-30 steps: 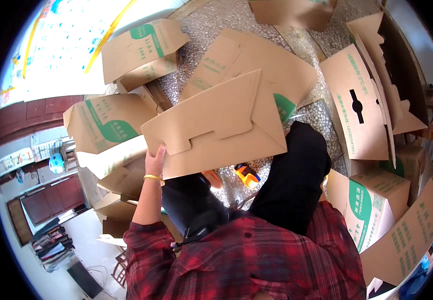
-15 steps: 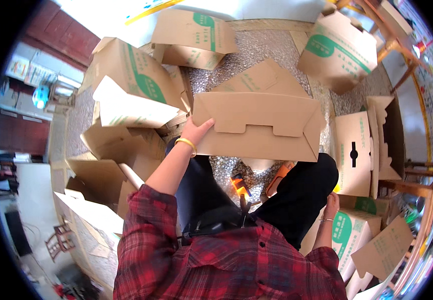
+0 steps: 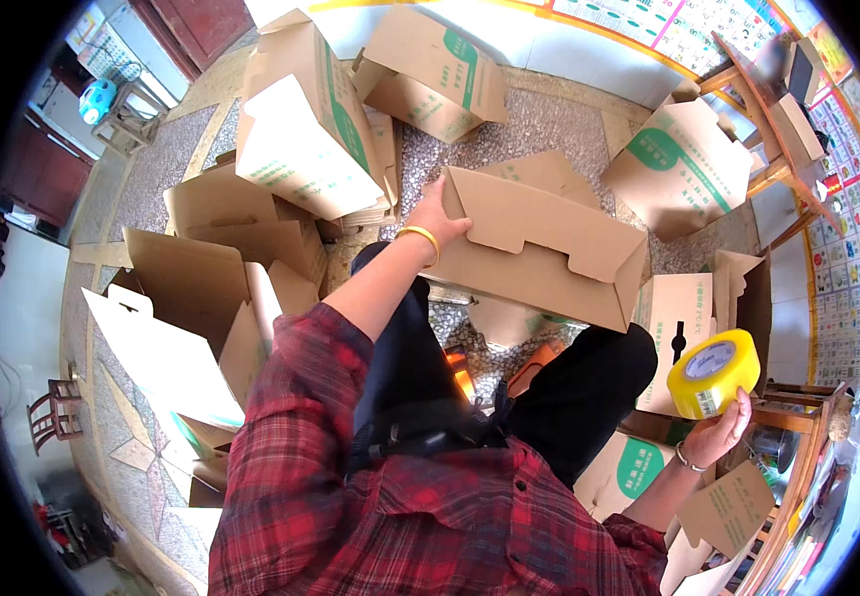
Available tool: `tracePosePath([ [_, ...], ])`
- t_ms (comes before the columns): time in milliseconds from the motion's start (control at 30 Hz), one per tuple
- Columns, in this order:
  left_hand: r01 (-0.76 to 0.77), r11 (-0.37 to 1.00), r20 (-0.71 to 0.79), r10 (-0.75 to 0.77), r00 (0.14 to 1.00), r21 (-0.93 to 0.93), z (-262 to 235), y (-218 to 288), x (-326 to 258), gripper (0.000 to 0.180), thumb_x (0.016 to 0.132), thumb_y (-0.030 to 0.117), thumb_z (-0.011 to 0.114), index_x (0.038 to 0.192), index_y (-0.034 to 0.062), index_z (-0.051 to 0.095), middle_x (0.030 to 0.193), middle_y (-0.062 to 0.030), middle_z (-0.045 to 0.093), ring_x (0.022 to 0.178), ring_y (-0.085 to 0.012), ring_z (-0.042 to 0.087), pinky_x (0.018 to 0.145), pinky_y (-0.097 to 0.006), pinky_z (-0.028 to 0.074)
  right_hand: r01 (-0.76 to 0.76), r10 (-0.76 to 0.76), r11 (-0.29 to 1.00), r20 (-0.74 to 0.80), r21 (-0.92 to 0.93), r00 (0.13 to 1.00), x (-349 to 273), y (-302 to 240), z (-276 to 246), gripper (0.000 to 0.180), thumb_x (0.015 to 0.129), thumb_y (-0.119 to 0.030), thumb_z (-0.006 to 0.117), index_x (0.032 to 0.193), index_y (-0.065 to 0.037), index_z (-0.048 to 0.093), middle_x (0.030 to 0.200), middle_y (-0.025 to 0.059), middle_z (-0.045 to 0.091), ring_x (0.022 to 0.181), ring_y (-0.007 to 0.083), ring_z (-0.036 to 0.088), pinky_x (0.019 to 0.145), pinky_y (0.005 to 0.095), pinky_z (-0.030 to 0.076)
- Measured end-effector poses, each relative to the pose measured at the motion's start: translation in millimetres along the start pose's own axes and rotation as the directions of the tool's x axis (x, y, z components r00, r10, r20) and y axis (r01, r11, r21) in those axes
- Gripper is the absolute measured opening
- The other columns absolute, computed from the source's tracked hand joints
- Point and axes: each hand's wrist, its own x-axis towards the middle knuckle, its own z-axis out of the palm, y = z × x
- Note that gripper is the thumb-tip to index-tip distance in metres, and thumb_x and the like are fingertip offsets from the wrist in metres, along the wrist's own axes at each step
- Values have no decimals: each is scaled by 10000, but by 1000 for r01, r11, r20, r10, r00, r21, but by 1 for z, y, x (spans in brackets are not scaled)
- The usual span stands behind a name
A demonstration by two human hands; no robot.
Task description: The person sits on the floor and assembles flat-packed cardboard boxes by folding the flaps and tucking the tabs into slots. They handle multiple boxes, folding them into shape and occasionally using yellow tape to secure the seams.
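Down by our knees, we are holding a flat brown cardboard box point(image 3: 539, 248) with our left hand point(image 3: 437, 217). Our fingers are wrapping over its left edge, so the grip is holding on tight. We are wearing a gold bangle point(image 3: 418, 238) on that wrist. Off to the right, our right hand point(image 3: 720, 429) is holding up a big roll of yellow tape point(image 3: 714, 372), with fingers curling around the bottom of it. The roll is well apart from the box. Our legs in black trousers point(image 3: 589, 387) are sitting under the box, on a speckled stone floor point(image 3: 539, 124). All around us, many more brown boxes with green marks point(image 3: 301, 119) are lying and standing in heaps.
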Motion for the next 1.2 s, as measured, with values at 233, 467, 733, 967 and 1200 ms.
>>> tracePosePath([
  [233, 36, 989, -119, -19, 993, 146, 25, 5, -62, 918, 654, 312, 812, 1414, 155, 321, 1169, -225, 532, 1100, -399, 512, 988, -433, 405, -260, 197, 912, 215, 318, 956, -12, -27, 47, 305, 941, -212, 475, 1176, -20, 503, 1148, 127, 554, 1067, 235, 557, 937, 370, 454],
  [467, -48, 994, -197, 66, 978, 99, 33, -1, -67, 907, 658, 315, 795, 1405, 105, 325, 1280, -222, 453, 1216, -384, 409, 1056, -426, 333, -350, 193, 834, 370, 425, 909, -20, -15, 81, 285, 938, -230, 500, 1156, -48, 517, 1155, 142, 566, 1069, 247, 579, 924, 350, 481],
  [733, -63, 983, -65, 75, 995, 171, 25, 30, -50, 832, 680, 335, 771, 1386, 129, 381, 1444, -314, 214, 1342, -438, 256, 1105, -426, 273, -608, 267, 523, 562, 597, 783, -23, -29, 121, 232, 924, -301, 496, 1109, -175, 556, 997, 126, 595, 776, 266, 554, 614, 353, 483],
  [967, -153, 957, -54, 171, 984, 245, 33, 36, -44, 748, 683, 340, 741, 1346, 132, 465, 1455, -323, 190, 1331, -463, 261, 1101, -452, 269, -598, 275, 561, 553, 573, 787, -31, -19, 128, 239, 935, -307, 471, 1107, -166, 557, 1007, 145, 595, 758, 307, 575, 589, 369, 498],
  [1200, -290, 944, -114, 309, 944, 159, 33, 16, -42, 653, 720, 307, 690, 1308, 96, 498, 1433, -353, 217, 1332, -470, 255, 1090, -471, 260, -607, 274, 566, 567, 557, 777, -36, -29, 129, 219, 880, -123, 515, 1050, -11, 596, 1091, 114, 594, 1041, 242, 580, 917, 363, 468],
])
